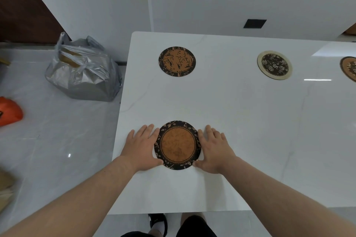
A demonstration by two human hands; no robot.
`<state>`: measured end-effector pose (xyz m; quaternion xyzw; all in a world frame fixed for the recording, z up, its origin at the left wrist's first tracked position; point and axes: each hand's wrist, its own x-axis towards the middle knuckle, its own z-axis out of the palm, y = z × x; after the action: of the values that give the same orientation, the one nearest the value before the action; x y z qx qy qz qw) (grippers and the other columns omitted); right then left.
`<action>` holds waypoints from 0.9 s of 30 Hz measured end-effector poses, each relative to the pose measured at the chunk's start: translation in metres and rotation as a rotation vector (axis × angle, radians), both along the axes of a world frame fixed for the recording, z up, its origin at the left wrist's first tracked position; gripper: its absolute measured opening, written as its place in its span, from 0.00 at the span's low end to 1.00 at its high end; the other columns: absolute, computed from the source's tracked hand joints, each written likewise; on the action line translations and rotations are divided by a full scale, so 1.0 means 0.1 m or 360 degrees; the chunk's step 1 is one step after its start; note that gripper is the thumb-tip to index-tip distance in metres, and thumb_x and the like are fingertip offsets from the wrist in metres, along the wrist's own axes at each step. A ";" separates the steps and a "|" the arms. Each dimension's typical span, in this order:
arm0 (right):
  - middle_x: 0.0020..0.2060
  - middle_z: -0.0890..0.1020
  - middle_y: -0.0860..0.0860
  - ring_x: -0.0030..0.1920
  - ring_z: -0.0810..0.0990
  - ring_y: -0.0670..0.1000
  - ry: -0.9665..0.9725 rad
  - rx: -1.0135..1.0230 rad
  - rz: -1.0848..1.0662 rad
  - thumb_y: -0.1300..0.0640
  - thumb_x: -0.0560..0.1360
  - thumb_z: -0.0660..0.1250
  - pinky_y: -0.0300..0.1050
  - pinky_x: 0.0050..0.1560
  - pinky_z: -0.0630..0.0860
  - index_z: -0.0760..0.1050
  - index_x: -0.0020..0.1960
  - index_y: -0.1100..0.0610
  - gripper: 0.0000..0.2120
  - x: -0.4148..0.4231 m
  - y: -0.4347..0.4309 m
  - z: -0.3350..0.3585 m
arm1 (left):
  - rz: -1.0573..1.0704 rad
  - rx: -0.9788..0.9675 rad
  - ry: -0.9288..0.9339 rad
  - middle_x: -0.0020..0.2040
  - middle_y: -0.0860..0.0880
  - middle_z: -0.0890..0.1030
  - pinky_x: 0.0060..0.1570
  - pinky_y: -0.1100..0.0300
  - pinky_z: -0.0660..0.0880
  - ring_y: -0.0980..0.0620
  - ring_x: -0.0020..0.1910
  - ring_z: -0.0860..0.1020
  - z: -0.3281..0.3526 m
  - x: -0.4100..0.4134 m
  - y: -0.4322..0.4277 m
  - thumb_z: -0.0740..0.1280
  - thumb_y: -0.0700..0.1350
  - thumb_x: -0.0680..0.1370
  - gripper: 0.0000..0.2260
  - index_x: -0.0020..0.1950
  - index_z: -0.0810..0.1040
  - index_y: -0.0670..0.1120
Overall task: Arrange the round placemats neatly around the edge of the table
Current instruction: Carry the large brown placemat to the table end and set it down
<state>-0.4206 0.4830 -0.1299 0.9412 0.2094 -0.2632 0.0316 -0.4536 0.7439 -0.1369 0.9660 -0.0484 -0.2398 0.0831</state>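
A round placemat (177, 145) with an orange middle and a black leafy rim lies flat on the white table (240, 121), near its front left corner. My left hand (142, 146) rests flat against the mat's left edge, fingers spread. My right hand (214, 150) rests flat against its right edge, thumb at the lower rim. Neither hand lifts it. A second orange-and-black placemat (177, 61) lies near the far left edge. A cream-rimmed dark floral placemat (274, 65) lies farther right along the far side. Another orange placemat (349, 68) is cut off at the right border.
The table's left edge (120, 106) and front edge (173, 212) are close to the near mat. On the floor to the left stand a grey plastic bag (82, 71) and an orange object (9, 110). My feet (158, 223) show below the table.
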 end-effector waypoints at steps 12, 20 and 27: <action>0.73 0.56 0.61 0.71 0.58 0.65 -0.0033 0.0061 -0.0151 0.28 0.65 0.60 0.66 0.70 0.56 0.50 0.76 0.55 0.50 0.00 0.11 -0.06 | 0.0115 0.0049 -0.0030 0.77 0.48 0.55 0.74 0.48 0.52 0.49 0.77 0.53 0.06 0.07 -0.03 0.72 0.69 0.58 0.57 0.77 0.50 0.46; 0.72 0.58 0.61 0.70 0.59 0.65 -0.0012 0.0136 -0.0196 0.28 0.64 0.62 0.64 0.70 0.57 0.50 0.76 0.49 0.49 0.01 0.10 -0.05 | 0.0190 -0.0038 -0.0069 0.77 0.50 0.57 0.73 0.49 0.53 0.50 0.76 0.55 0.05 0.06 -0.01 0.73 0.68 0.57 0.53 0.76 0.56 0.50; 0.70 0.60 0.60 0.68 0.61 0.64 -0.0046 0.0148 -0.0184 0.27 0.62 0.62 0.63 0.70 0.58 0.53 0.74 0.50 0.48 0.00 0.08 -0.06 | 0.0167 -0.0033 -0.0048 0.78 0.50 0.56 0.73 0.48 0.52 0.50 0.76 0.54 0.05 0.05 0.02 0.72 0.70 0.57 0.52 0.76 0.56 0.53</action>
<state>-0.4204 0.4914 -0.1359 0.9559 0.1662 -0.2409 -0.0245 -0.4486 0.7463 -0.1321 0.9698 -0.0016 -0.2201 0.1049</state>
